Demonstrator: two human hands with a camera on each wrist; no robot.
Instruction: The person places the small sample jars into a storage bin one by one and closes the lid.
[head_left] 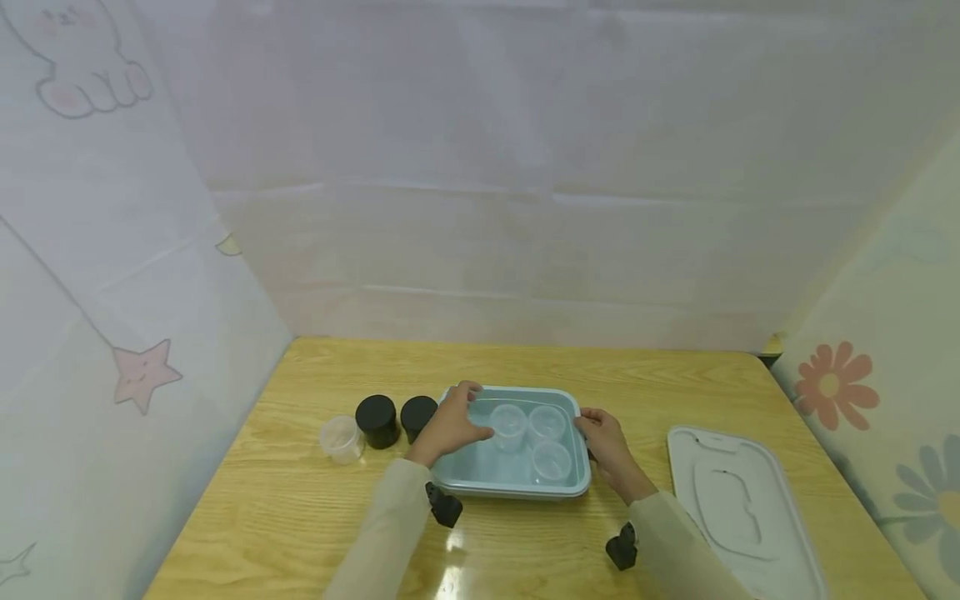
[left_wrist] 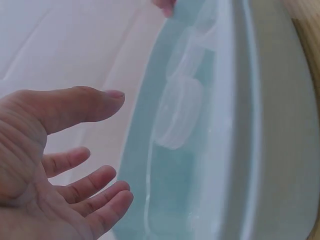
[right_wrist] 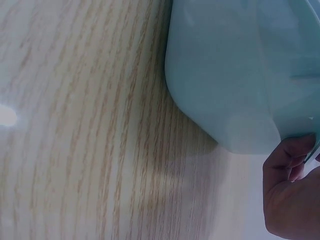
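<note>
A light blue plastic tub [head_left: 483, 475] stands on the wooden table, with three clear plastic cups [head_left: 551, 461] grouped in its right half. Over the tub's left part hovers my left hand [head_left: 452, 425], thumb and fingers spread apart. In the left wrist view nothing lies between its fingers, and a clear cup [left_wrist: 179, 114] shows inside the tub beyond them. My right hand [head_left: 609, 448] holds the tub's right rim. Seen from the right wrist, the thumb and fingers of that hand [right_wrist: 292, 185] pinch the rim at the tub's end [right_wrist: 225, 75].
Left of the tub are two black jars [head_left: 378, 421] [head_left: 418, 412], the nearer one partly hidden by my left hand. Beside them stands another clear cup [head_left: 342, 440]. A whitish lid [head_left: 738, 500] lies flat at the right. Printed cloth walls [head_left: 525, 250] enclose the table.
</note>
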